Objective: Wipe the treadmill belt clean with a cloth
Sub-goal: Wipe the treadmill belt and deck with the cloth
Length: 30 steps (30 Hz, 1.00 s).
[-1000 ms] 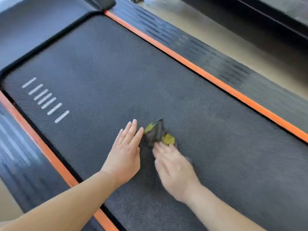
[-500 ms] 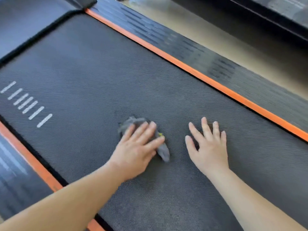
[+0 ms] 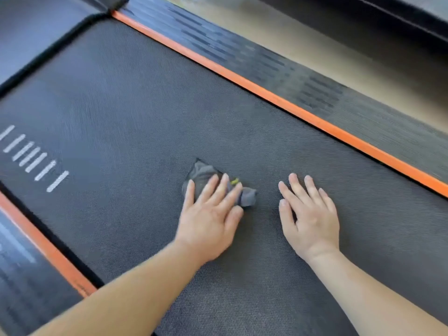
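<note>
Most of the view is taken up by the dark, finely textured treadmill belt [image 3: 145, 105], which runs diagonally across the frame. Along its far side lies a ribbed black side rail [image 3: 303, 76], edged by an orange stripe [image 3: 291, 103] where it meets the belt. A matching left rail [image 3: 21, 287] with its own orange strip [image 3: 48, 248] borders the near-left edge. Beyond the far rail there is a band of tan floor [image 3: 315, 37], and at the upper left a smooth dark cover [image 3: 36, 27] closes off the end of the belt.

Both bare forearms reach in from the bottom edge. The left hand [image 3: 211, 219] lies palm down near the middle of the belt, its fingers straight and slightly spread, pressing on the cloth [image 3: 202, 172]. The right hand [image 3: 312, 217] rests flat on the bare belt just beside it, with straight fingers and nothing under them. The two hands are apart, with a strip of belt showing between them.

The cloth is a small, crumpled dark grey piece, flattened against the belt. It shows past the left fingertips and at the thumb side. A row of short white dashes [image 3: 36, 161] is printed on the belt near its left edge, well apart from the hands. A tiny yellow patch [image 3: 234, 181] shows on the cloth between two fingers.
</note>
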Each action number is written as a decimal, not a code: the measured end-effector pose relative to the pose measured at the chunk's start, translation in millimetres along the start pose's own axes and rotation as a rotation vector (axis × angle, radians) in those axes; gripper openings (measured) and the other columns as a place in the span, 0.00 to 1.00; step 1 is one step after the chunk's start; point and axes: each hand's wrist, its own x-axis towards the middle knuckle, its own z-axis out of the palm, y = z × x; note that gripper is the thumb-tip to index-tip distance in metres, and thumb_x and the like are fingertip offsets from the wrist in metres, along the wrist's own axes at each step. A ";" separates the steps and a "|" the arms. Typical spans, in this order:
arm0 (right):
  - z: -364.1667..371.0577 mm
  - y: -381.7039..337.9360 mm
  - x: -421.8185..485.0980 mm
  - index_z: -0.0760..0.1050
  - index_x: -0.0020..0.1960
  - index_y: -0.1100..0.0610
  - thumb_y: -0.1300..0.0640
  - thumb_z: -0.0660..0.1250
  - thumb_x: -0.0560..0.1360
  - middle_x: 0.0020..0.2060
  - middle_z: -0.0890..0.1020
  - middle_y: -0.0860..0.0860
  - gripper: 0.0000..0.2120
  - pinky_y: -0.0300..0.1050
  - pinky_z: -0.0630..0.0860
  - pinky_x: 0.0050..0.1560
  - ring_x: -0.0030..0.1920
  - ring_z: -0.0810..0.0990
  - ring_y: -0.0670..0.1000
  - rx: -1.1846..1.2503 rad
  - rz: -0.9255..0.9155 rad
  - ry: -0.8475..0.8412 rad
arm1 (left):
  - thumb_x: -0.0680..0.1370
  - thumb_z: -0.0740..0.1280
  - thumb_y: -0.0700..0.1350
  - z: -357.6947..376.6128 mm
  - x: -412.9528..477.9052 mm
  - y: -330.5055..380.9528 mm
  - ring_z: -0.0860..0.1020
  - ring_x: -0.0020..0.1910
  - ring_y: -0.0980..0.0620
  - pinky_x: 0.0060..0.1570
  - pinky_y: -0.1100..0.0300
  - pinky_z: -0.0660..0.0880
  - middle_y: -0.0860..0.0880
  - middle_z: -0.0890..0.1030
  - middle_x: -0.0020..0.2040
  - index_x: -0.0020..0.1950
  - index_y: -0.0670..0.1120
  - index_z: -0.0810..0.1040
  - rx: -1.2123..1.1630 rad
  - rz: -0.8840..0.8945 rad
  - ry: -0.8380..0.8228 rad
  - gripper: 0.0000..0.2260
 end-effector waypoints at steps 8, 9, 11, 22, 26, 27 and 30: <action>3.6 -5.6 -2.4 0.73 0.76 0.49 0.44 0.53 0.84 0.79 0.67 0.49 0.24 0.62 0.57 0.80 0.82 0.60 0.57 -0.002 0.003 0.002 | 0.83 0.46 0.63 -16.1 15.1 -46.9 0.47 0.83 0.53 0.80 0.45 0.41 0.57 0.49 0.84 0.82 0.65 0.49 0.110 0.301 -0.060 0.26; 3.6 -5.5 -2.6 0.73 0.76 0.49 0.44 0.53 0.84 0.79 0.67 0.49 0.25 0.62 0.56 0.80 0.82 0.59 0.56 -0.006 0.002 -0.008 | 0.83 0.43 0.64 -20.1 26.0 -55.5 0.47 0.83 0.53 0.80 0.44 0.41 0.57 0.47 0.84 0.82 0.65 0.47 0.056 0.061 -0.031 0.27; 4.5 -4.1 -3.5 0.72 0.77 0.49 0.44 0.54 0.84 0.80 0.66 0.49 0.25 0.62 0.55 0.80 0.82 0.59 0.56 -0.025 0.001 -0.014 | 0.82 0.39 0.63 -18.4 25.0 -37.6 0.44 0.83 0.51 0.79 0.40 0.41 0.55 0.46 0.84 0.83 0.62 0.45 -0.011 -0.159 -0.039 0.28; 2.0 -56.8 26.0 0.79 0.68 0.59 0.48 0.58 0.81 0.71 0.76 0.59 0.23 0.63 0.57 0.79 0.75 0.68 0.61 0.084 0.098 0.080 | 0.86 0.41 0.60 -23.5 8.0 -73.1 0.36 0.82 0.55 0.79 0.46 0.33 0.58 0.37 0.82 0.82 0.65 0.39 0.011 -0.131 -0.052 0.24; 18.5 -88.5 42.7 0.76 0.72 0.58 0.54 0.61 0.77 0.74 0.72 0.60 0.25 0.66 0.59 0.78 0.76 0.65 0.64 0.119 -0.105 -0.020 | 0.85 0.42 0.62 -20.5 -20.5 -41.7 0.35 0.82 0.52 0.78 0.44 0.33 0.55 0.37 0.83 0.83 0.61 0.42 -0.069 -0.103 -0.078 0.26; 21.2 -92.0 43.5 0.75 0.73 0.57 0.53 0.61 0.76 0.74 0.71 0.60 0.26 0.67 0.59 0.78 0.77 0.65 0.65 0.098 -0.121 -0.052 | 0.85 0.43 0.61 -25.3 -29.9 -49.4 0.35 0.82 0.53 0.78 0.44 0.33 0.55 0.37 0.83 0.83 0.60 0.42 -0.040 0.065 -0.138 0.26; 21.7 -89.6 39.2 0.71 0.78 0.52 0.46 0.57 0.79 0.78 0.67 0.58 0.28 0.63 0.54 0.81 0.80 0.59 0.62 0.027 -0.143 -0.153 | 0.86 0.42 0.59 -44.5 -17.9 -119.6 0.38 0.82 0.54 0.80 0.47 0.37 0.57 0.38 0.82 0.83 0.62 0.42 -0.003 0.056 -0.219 0.24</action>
